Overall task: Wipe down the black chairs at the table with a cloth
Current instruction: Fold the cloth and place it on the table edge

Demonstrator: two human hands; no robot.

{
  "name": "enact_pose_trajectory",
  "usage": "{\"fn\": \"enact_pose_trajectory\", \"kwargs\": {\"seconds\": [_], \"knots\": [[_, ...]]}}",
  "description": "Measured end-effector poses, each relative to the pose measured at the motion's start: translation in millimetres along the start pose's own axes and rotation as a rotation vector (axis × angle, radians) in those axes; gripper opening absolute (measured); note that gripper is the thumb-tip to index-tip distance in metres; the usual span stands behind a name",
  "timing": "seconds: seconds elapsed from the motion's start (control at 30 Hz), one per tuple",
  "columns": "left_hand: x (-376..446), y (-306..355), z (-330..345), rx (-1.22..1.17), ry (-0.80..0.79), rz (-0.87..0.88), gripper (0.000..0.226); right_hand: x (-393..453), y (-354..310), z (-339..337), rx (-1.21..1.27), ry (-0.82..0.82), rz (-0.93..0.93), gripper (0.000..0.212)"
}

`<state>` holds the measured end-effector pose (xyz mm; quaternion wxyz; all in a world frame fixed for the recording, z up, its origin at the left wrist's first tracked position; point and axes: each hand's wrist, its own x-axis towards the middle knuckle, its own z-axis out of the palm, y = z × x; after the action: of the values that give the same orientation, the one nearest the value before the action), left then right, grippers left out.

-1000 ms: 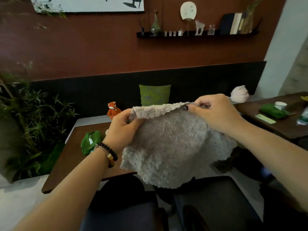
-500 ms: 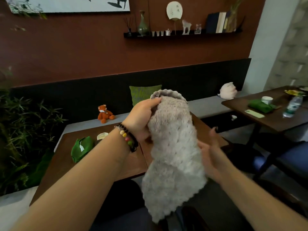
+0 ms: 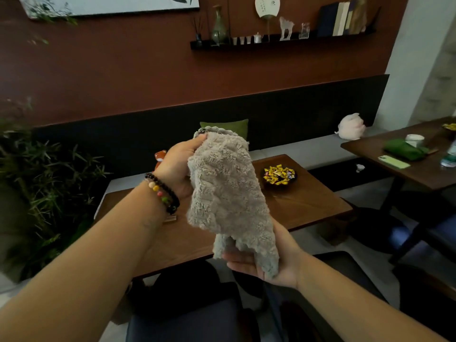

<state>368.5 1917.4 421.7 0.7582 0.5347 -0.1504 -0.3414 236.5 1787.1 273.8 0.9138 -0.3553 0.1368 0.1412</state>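
Grey cloth (image 3: 227, 193) hanging between two hands, above the wooden table (image 3: 308, 203) and not yet on any chair. Left hand (image 3: 179, 169) pinching its top edge, thumb and fingers curled around the fabric; right hand (image 3: 269, 262) palm up beneath, cupping the lower end with relaxed fingers. Likely risks: bottom end sliding off the loose palm and dropping to the floor; a bunched wad wiping poorly; a trailing corner brushing the dish of yellow sweets (image 3: 279, 174) just behind. Black chairs (image 3: 345, 272) low in view, dark and dim, so missed patches hard to spot. Beyond, a cushioned bench (image 3: 308, 149) along a red-brown wall, a green cushion (image 3: 233, 125), a shelf (image 3: 281, 40) of ornaments, leafy plants (image 3: 44, 174) at left, a second table (image 3: 424, 169) at right.
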Motion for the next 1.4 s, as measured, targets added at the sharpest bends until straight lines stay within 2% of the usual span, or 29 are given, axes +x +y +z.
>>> {"fn": "enact_pose_trajectory", "kwargs": {"seconds": [0.1,0.2,0.3,0.33,0.43,0.53,0.57,0.6,0.63,0.7,0.77,0.83,0.93,1.0,1.07,1.17,1.23,1.33,1.4], "knots": [[-4.2,7.5,-15.2,0.082,0.007,-0.011,0.04,4.3,-1.8,-2.4,-0.044,0.157,0.012,0.045],[-9.5,10.4,-32.2,0.254,-0.003,-0.002,0.042,14.9,-8.2,-7.4,0.015,0.289,-0.22,0.033],[-8.9,11.5,-50.0,0.418,0.133,0.055,0.026,11.1,-29.7,-8.0,-0.071,0.426,-0.434,0.031],[-7.3,11.5,-56.8,0.464,0.195,0.04,0.024,7.0,-38.1,-10.1,-0.096,0.423,-0.476,0.039],[-4.1,6.1,-74.1,0.585,0.345,-0.03,0.025,-12.3,-62.6,-16.1,-0.195,0.281,-0.495,0.057],[-2.3,-1.9,-79.1,0.672,0.455,-0.014,0.012,-31.9,-84.4,-14.5,-0.391,0.1,-0.37,0.054],[-1.2,-3.7,-79.6,0.705,0.484,0.02,0.02,-37.2,-89.3,-12.7,-0.433,0.066,-0.337,0.051],[-0.8,-4.2,-80.1,0.75,0.49,0.056,0.018,-41.3,-92.7,-10.0,-0.462,0.065,-0.324,0.047],[-0.8,-4.0,-79.3,0.794,0.486,0.089,0.008,-44.0,-94.9,-6.8,-0.487,0.096,-0.334,0.041],[0.7,-2.0,-78.6,0.791,0.432,0.113,0.018,-46.6,-97.9,-1.0,-0.518,0.214,-0.386,0.038],[2.9,1.3,-78.0,0.628,0.375,0.063,0.021,-46.3,-101.1,-0.1,-0.537,0.377,-0.442,0.042],[3.0,6.8,-77.0,0.472,0.301,-0.04,0.024,-48.0,-104.8,-1.5,-0.574,0.524,-0.476,0.029],[3.6,10.1,-78.7,0.462,0.131,-0.069,0.034,-55.6,-109.3,-4.6,-0.633,0.647,-0.462,0.024],[3.5,7.6,-74.2,0.532,0.112,-0.011,0.03,-60.9,-112.0,-5.7,-0.722,0.748,-0.486,0.025],[6.5,3.7,-69.7,0.603,0.178,0.073,0.021,-66.7,-115.9,-4.9,-0.75,0.845,-0.562,0.017],[11.2,2.1,-65.7,0.707,0.226,0.259,0.013,-79.0,-120.7,-0.3,-0.736,0.913,-0.661,0.015],[12.4,0.8,-62.3,0.786,0.227,0.388,0.013,-88.1,-121.5,1.4,-0.855,0.958,-0.712,0.01],[18.2,-1.3,-55.8,0.908,0.25,0.505,0.023,-100.2,-122.7,1.7,-1.074,1.005,-0.693,0.034],[23.6,-1.1,-48.4,1.009,0.251,0.56,0.032,-107.0,-123.1,0.5,-1.169,1.057,-0.628,0.037]]}}
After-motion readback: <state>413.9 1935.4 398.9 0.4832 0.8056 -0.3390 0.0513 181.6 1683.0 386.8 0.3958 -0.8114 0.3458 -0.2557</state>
